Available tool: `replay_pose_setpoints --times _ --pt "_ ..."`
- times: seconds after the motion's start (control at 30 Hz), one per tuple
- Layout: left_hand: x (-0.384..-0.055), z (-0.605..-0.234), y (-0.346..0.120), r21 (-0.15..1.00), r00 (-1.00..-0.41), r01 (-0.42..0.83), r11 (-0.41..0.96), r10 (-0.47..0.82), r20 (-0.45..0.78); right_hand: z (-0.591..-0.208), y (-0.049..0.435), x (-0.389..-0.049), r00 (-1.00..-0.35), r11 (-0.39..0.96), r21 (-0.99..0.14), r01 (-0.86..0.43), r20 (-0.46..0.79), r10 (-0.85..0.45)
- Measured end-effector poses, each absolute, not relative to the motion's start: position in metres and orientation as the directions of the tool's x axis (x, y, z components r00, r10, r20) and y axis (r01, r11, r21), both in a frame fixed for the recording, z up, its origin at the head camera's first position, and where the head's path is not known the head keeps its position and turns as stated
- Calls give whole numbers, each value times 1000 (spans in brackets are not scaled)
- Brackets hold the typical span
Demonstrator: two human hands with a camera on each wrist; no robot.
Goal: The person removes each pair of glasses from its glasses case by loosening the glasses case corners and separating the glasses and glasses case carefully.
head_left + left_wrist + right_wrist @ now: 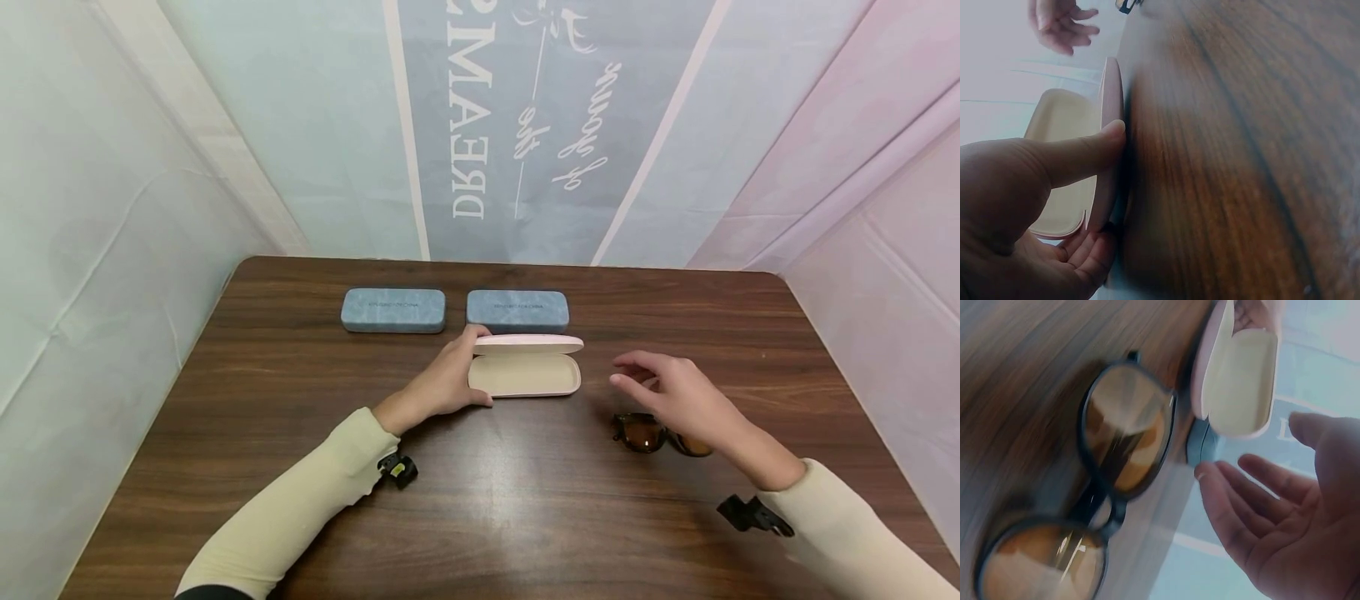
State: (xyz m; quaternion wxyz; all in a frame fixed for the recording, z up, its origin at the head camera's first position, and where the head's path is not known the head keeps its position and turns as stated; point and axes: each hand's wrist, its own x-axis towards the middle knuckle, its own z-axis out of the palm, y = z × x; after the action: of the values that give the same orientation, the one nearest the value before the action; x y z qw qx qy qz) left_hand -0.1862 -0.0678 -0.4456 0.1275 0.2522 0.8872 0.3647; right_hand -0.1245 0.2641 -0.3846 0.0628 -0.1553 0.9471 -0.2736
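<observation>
An open eyeglass case (525,377) with a pink shell and cream lining sits near the middle of the table, its lid raised. My left hand (441,382) grips the case's left end, thumb at the front edge and fingers behind, as the left wrist view (1022,187) also shows. Nothing lies inside the lining. To the right, my right hand (686,398) hovers with loosely bent fingers and holds nothing. Below it, a pair of sunglasses (642,433) with dark frames and amber lenses (1125,419) rests on the table, partly hidden by the hand in the head view.
Two blue cases, one on the left (393,311) and one on the right (517,311), lie closed in a row behind the pink case. Cloth hangs along the back and sides of the brown wooden table (480,517).
</observation>
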Motion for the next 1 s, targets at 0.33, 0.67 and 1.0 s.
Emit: replay_pose_setpoints --times 0.33,0.67,1.0 --pt "-187 -447 -68 720 -837 356 596 546 -39 -389 245 -132 -950 739 -654 -164 -97 -297" --pt "-188 -447 -68 720 -833 369 588 553 -25 -398 226 -145 -950 700 -709 -85 -155 -273" --pt "-188 -448 -68 719 -826 382 581 564 -17 -408 214 -160 -927 588 -806 65 -268 -264"
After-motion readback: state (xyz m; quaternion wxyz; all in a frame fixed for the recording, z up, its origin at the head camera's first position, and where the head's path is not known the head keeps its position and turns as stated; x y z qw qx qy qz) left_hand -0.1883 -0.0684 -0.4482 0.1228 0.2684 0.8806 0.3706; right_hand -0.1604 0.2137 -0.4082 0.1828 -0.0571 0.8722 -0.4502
